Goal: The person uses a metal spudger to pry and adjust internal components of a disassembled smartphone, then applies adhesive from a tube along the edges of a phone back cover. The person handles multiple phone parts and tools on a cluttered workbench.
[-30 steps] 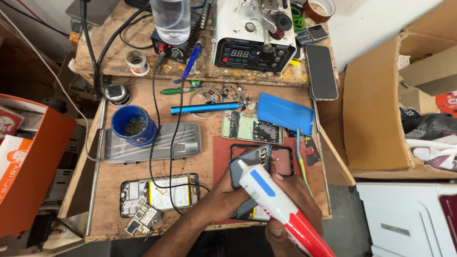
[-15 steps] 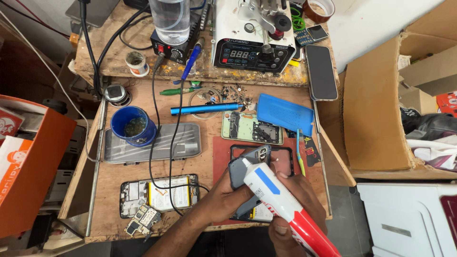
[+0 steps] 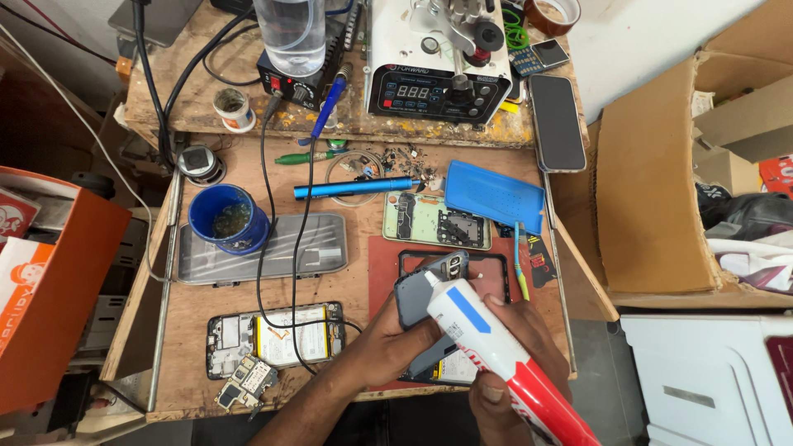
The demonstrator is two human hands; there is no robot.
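Right hand point(image 3: 516, 351): at the worktop's near edge, wrapped around a glue tube point(image 3: 496, 351), thumb low on its red part.
Glue tube: white with a blue patch and a red lower end, tilted, its white nozzle pointing up-left onto the back cover.
Left hand point(image 3: 392, 339): just left of the tube, fingers closed on the back cover point(image 3: 417, 301), holding it tilted.
Back cover: grey-blue, rounded corners, a dark camera cut-out at its top; it sits above a red mat point(image 3: 384, 264) near the worktop's near-right corner, partly hidden by tube and hands.
Frame point(image 3: 496, 264): black phone frame flat on the red mat, behind the cover.
Open phone point(image 3: 277, 339): near-left part of the worktop, battery and board exposed, a loose board point(image 3: 248, 381) at the near edge beside it.
Tray point(image 3: 264, 248): clear, flat, mid-left, with a blue cup point(image 3: 227, 216) on its far-left corner.
Green board point(image 3: 434, 221): middle, just beyond the mat, a blue pad point(image 3: 496, 194) overlapping its right end.
Blue pen tool point(image 3: 355, 187): lying crosswise beyond the board.
Far shelf: a white station point(image 3: 438, 62) with a dark display, a clear bottle point(image 3: 289, 33) to its left, a dark phone point(image 3: 557, 124) at the right edge.
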